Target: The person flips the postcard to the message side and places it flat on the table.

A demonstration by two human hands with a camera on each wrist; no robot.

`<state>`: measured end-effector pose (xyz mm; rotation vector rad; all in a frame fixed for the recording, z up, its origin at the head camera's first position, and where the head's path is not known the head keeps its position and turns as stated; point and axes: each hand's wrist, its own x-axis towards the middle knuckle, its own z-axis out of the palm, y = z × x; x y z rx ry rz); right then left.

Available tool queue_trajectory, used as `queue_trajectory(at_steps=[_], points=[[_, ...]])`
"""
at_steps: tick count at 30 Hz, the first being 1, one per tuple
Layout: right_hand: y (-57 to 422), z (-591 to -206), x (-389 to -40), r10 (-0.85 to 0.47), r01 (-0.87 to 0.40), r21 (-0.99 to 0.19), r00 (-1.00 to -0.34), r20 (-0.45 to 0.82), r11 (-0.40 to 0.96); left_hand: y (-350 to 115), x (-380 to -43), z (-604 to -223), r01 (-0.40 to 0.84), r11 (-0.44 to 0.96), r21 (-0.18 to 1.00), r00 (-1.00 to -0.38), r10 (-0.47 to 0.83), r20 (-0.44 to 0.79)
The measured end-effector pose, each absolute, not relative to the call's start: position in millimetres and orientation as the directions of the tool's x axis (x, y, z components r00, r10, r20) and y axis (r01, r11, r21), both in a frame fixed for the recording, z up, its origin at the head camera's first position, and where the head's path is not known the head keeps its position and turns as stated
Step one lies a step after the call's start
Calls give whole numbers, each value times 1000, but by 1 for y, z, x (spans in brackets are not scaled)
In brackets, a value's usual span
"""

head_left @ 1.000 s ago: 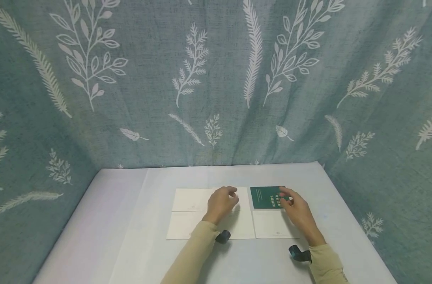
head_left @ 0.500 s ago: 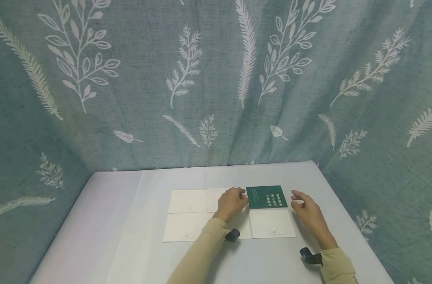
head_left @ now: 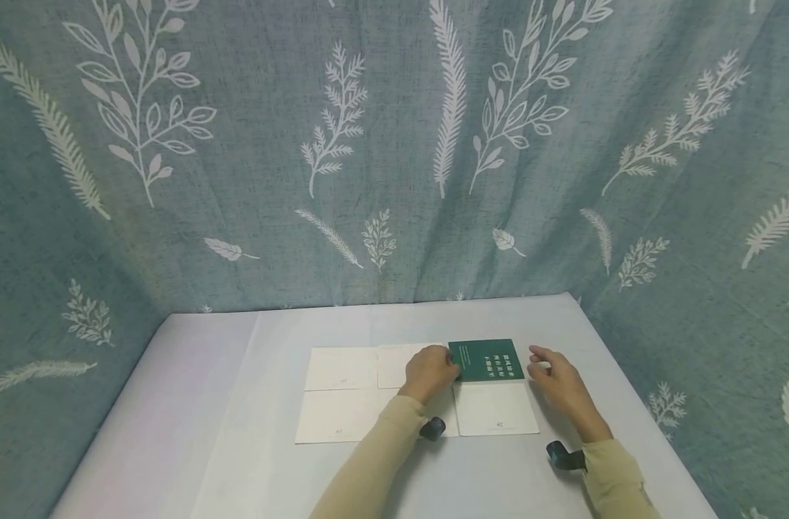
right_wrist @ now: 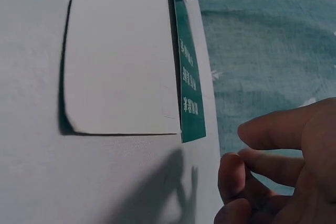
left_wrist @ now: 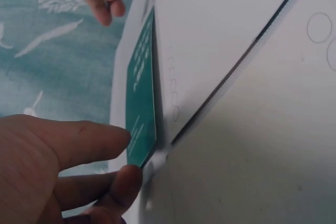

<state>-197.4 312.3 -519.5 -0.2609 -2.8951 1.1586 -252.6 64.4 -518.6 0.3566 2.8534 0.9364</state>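
A green card (head_left: 488,360) printed with pale lettering lies at the back right of a grid of white cards. My left hand (head_left: 431,371) is at its left edge. Thumb and index finger (left_wrist: 127,182) pinch at the card's corner in the left wrist view. My right hand (head_left: 556,382) is just off the card's right end, fingers loosely bent and holding nothing. In front of the green card lies a white card (head_left: 496,411) with a small printed mark. My left hand and sleeve partly hide the middle cards.
Several white cards, such as the back left one (head_left: 339,366), lie edge to edge on the white table (head_left: 238,404). A leaf-patterned curtain (head_left: 381,158) stands behind and at both sides. Dark devices, one of them a wrist camera (head_left: 565,457), sit at both wrists.
My right hand has drawn back to the right off the green card. My left hand has moved right, from over the white cards to the green card's left edge.
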Motion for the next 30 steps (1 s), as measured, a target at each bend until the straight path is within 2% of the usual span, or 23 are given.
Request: queue_trajectory(at_steps=[12, 20, 26, 30], points=[[315, -523, -215, 83, 122, -619, -992, -91, 776, 69, -251, -516, 193, 804, 563, -964, 263, -45], [308, -524, -230, 103, 168, -615, -985, -140, 770, 71, -253, -516, 180, 813, 554, -967, 251, -53], [304, -525, -233, 126, 174, -621, -985, -121, 764, 72, -251, -516, 179, 813, 554, -970, 241, -41], [304, -524, -232, 168, 168, -661, -984, -64, 731, 73, -250, -517, 171, 814, 555, -972, 233, -42]])
